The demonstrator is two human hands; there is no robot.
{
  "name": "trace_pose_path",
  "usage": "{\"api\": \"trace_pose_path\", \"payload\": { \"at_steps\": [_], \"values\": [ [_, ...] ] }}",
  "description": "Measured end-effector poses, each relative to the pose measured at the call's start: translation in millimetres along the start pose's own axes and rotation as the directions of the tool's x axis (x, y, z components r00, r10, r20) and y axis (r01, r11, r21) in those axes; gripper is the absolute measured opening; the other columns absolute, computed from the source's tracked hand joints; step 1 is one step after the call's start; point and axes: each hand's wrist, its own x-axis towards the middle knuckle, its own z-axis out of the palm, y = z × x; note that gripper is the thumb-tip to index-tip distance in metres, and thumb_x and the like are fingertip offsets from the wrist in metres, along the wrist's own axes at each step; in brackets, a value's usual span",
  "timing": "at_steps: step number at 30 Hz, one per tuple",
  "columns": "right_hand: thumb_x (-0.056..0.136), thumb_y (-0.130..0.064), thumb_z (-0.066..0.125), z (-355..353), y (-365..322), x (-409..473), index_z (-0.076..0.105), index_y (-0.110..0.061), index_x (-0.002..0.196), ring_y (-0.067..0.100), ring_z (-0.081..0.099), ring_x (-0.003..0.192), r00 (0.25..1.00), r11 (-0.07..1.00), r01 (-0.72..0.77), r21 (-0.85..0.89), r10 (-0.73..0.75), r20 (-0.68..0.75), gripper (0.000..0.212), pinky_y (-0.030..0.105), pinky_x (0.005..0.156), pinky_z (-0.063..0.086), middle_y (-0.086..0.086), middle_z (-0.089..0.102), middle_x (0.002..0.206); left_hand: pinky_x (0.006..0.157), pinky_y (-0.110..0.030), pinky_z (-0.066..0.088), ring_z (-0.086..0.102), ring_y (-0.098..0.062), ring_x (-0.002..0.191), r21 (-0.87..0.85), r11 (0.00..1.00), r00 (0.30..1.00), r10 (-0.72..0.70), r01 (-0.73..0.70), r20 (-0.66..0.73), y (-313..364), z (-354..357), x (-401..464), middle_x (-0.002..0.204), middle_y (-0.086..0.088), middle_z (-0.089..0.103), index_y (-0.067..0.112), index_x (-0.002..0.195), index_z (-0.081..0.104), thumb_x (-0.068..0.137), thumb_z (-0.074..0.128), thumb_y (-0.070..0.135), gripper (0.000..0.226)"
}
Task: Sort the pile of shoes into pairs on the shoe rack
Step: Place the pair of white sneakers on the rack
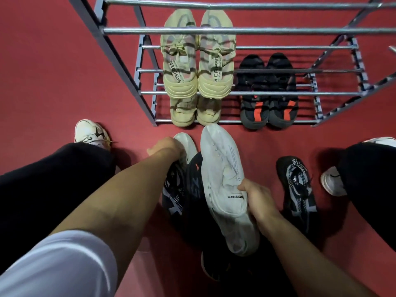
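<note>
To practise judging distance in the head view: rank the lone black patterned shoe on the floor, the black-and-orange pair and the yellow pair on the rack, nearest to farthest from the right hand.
From the right hand:
1. Black patterned shoe, floor, to its right.
2. Black-and-orange pair, rack's right side.
3. Yellow pair, rack's middle.

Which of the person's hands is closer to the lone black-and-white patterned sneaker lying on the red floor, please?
Right. The right hand, gripping a white fabric sneaker, is just left of the black-and-white patterned sneaker; the left hand is much farther left, on another white shoe.
</note>
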Motion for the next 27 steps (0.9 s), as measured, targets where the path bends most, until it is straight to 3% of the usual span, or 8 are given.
{"api": "trace_pose_path", "payload": {
  "at_steps": [3, 5, 8, 10, 14, 20, 23, 27],
  "values": [
    [0.068, -0.030, 0.060, -2, -2, -1, 0.068, -0.014, 0.059, 0.024, 0.058, 0.068, 0.999, 0.999, 0.039, -0.003, -0.039, 0.013, 0.021, 0.032, 0.061, 0.043, 0.005, 0.066, 0.068, 0.097, -0.047, 0.049, 0.065, -0.032, 0.101, -0.038, 0.998, 0.997, 0.048, -0.046, 0.054, -7, -1, -4, 0.109, -0.010, 0.068, 0.006, 0.109, 0.066, 0.060, 0.076, 0.029, 0.055],
    [0.077, -0.024, 0.061, -3, -2, 0, 0.067, -0.018, 0.052, 0.021, 0.053, 0.064, 0.999, 0.999, 0.042, -0.001, -0.042, 0.015, 0.027, 0.029, 0.058, 0.038, -0.001, 0.061, 0.059, 0.095, -0.040, 0.050, 0.062, -0.034, 0.107, -0.133, 0.988, 0.995, 0.087, -0.080, 0.049, -21, -4, -10, 0.120, -0.011, 0.064, 0.007, 0.123, 0.057, 0.076, 0.071, 0.032, 0.055],
    [0.062, -0.036, 0.063, -5, -3, -3, 0.070, -0.023, 0.053, 0.022, 0.055, 0.066, 0.999, 1.000, 0.002, 0.015, -0.002, 0.054, 0.017, 0.034, 0.065, 0.042, -0.002, 0.062, 0.060, 0.106, -0.039, 0.042, 0.052, -0.034, 0.124, -0.200, 0.967, 0.987, 0.157, -0.160, -0.032, -47, -15, -25, 0.137, -0.010, 0.055, 0.016, 0.141, 0.042, 0.087, 0.060, 0.049, 0.066],
    [0.053, -0.037, 0.062, -8, -4, -8, 0.071, -0.015, 0.064, 0.024, 0.057, 0.071, 0.996, 0.998, -0.040, 0.055, 0.036, 0.077, 0.026, 0.039, 0.067, 0.044, 0.007, 0.063, 0.070, 0.103, -0.038, 0.042, 0.054, -0.033, 0.122, -0.226, 0.938, 0.964, 0.250, -0.263, -0.085, -62, -25, -42, 0.131, -0.010, 0.059, 0.014, 0.136, 0.046, 0.087, 0.060, 0.051, 0.063],
    [0.074, -0.023, 0.060, -16, -6, -22, 0.070, -0.006, 0.082, 0.028, 0.063, 0.074, 0.997, 0.994, -0.048, 0.094, 0.042, 0.066, 0.022, 0.043, 0.072, 0.053, 0.013, 0.068, 0.080, 0.078, -0.033, 0.041, 0.056, -0.022, 0.091, -0.330, 0.786, 0.851, 0.460, -0.523, -0.254, -74, -42, -96, 0.094, -0.003, 0.059, 0.014, 0.099, 0.048, 0.092, 0.056, 0.044, 0.032],
    [0.062, -0.031, 0.063, -29, -5, -39, 0.072, -0.005, 0.099, 0.034, 0.071, 0.090, 0.994, 0.980, -0.040, 0.193, 0.021, 0.103, 0.047, 0.050, 0.086, 0.056, 0.017, 0.075, 0.095, 0.071, -0.035, 0.042, 0.053, -0.020, 0.082, -0.263, 0.642, 0.650, 0.492, -0.720, -0.578, -77, -85, -169, 0.090, -0.001, 0.058, 0.013, 0.097, 0.051, 0.097, 0.043, 0.046, 0.034],
    [0.043, -0.037, 0.063, -43, -4, -29, 0.073, -0.008, 0.103, 0.036, 0.071, 0.095, 0.994, 0.969, -0.056, 0.242, 0.032, 0.100, 0.068, 0.058, 0.095, 0.051, 0.017, 0.074, 0.104, 0.075, -0.032, 0.040, 0.055, -0.021, 0.088, -0.246, 0.675, 0.663, 0.471, -0.696, -0.582, -80, -103, -191, 0.099, -0.004, 0.061, 0.008, 0.104, 0.056, 0.099, 0.038, 0.045, 0.041],
    [0.064, -0.025, 0.055, -63, -40, -52, 0.068, -0.005, 0.106, 0.039, 0.071, 0.091, 0.997, 0.973, -0.014, 0.232, -0.004, 0.076, 0.048, 0.060, 0.091, 0.052, 0.021, 0.073, 0.099, 0.093, -0.042, 0.050, 0.063, -0.030, 0.103, -0.410, 0.667, 0.770, 0.428, -0.622, -0.472, -73, -89, -194, 0.114, -0.013, 0.068, 0.005, 0.117, 0.062, 0.099, 0.038, 0.046, 0.051]
  ]
}}
